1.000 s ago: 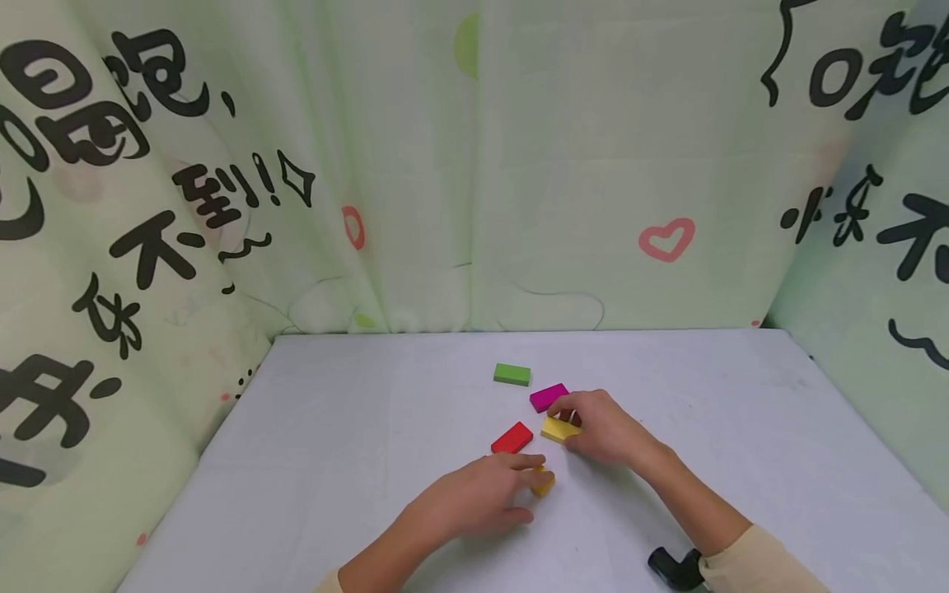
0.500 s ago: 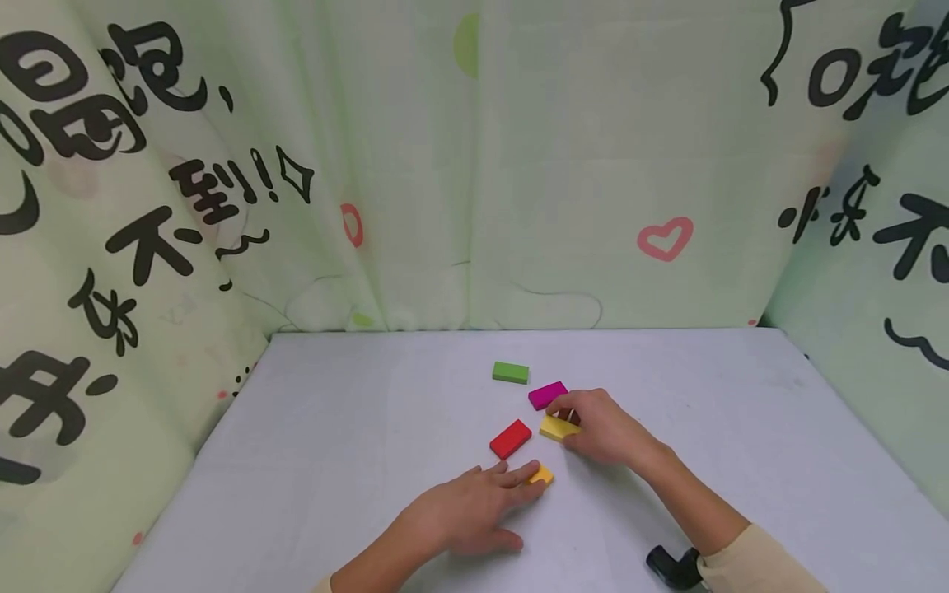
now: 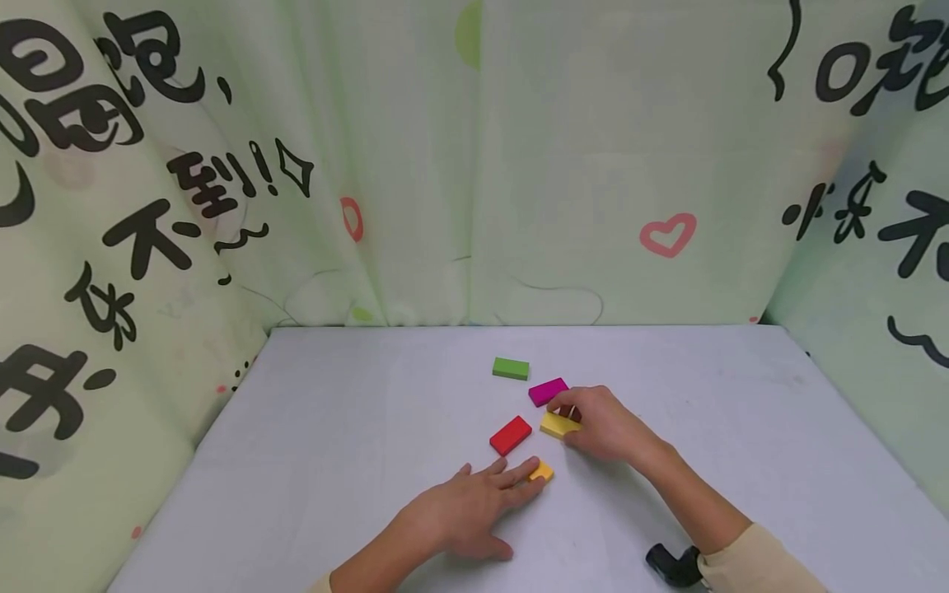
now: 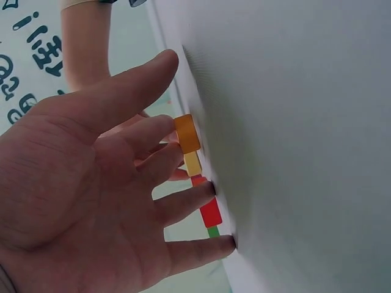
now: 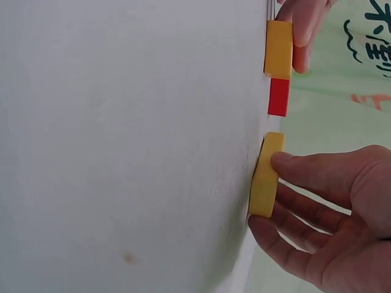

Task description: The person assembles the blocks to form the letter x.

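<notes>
My left hand (image 3: 470, 509) lies with fingers spread and straight. Its fingertips touch the orange block (image 3: 544, 470) and partly cover it in the head view; in the left wrist view that orange block (image 4: 187, 133) meets the tips of two fingers, with the thumb held apart. To the right, my right hand (image 3: 606, 424) pinches a yellow block (image 3: 555, 425) that sits on the table; in the right wrist view the thumb is on one face of this yellow block (image 5: 267, 174) and a fingertip at its end. Between the hands is a red block (image 3: 510, 435), just beyond the left fingertips.
A magenta block (image 3: 546, 391) lies just behind the yellow one, close to the right fingertips. Farther back is a green block (image 3: 511, 368). A black object (image 3: 673, 567) is by the right sleeve. Printed curtains (image 3: 563, 165) surround the white table (image 3: 356, 412).
My left hand has spread its fingers and drawn its thumb back from the orange block. The right hand keeps its pinch on the yellow block. The blocks stay in place.
</notes>
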A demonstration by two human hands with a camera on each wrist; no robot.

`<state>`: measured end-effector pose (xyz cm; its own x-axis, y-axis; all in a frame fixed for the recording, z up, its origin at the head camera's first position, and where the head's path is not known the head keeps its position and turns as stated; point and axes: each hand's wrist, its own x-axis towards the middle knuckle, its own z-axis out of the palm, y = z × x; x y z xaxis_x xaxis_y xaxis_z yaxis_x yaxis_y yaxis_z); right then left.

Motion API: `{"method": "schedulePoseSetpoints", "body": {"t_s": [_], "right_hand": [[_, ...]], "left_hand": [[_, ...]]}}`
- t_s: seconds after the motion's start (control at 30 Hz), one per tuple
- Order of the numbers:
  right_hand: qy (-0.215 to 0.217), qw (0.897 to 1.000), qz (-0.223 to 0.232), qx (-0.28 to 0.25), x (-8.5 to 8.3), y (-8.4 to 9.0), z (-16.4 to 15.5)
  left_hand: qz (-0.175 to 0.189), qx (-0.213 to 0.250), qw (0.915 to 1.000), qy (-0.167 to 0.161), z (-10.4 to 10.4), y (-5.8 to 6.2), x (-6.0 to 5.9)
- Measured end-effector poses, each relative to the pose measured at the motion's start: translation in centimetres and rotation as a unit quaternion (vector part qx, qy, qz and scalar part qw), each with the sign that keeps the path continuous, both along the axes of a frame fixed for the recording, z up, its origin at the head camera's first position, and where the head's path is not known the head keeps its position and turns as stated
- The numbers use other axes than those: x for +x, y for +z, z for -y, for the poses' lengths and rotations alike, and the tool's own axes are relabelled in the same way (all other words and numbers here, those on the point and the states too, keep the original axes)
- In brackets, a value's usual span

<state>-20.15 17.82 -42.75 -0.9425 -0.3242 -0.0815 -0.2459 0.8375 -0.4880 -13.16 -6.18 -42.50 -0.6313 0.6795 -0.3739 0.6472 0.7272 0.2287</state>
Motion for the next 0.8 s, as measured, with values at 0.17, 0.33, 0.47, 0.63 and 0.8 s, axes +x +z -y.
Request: {"method": "schedulePoseSetpoints", "body": {"t_s": [0.17,0.33,0.47,0.63,0.8], "right_hand": [[-0.005,1.000,0.002,0.005,0.4,0.1,0.0],[-0.007,1.000,0.004,0.005,0.9,0.4,-0.1],[-0.008,1.000,0.002,0.007,1.3,0.6,-0.2],[-0.014,1.000,0.004,0.010,1.8,0.8,-0.4],[-0.010,1.000,0.008,0.004,2.4,0.9,-0.7]], "left_hand": [[-0.008,-0.006,0.9999,-0.003,0.0,-0.1,0.2],[-0.006,-0.004,1.0000,0.001,0.0,-0.1,0.3],[-0.003,0.000,1.0000,0.006,0.0,-0.1,0.3],[-0.004,0.000,1.0000,0.006,0.0,0.0,0.3],[0.002,-0.002,1.0000,0.007,0.0,0.0,0.3]]}}
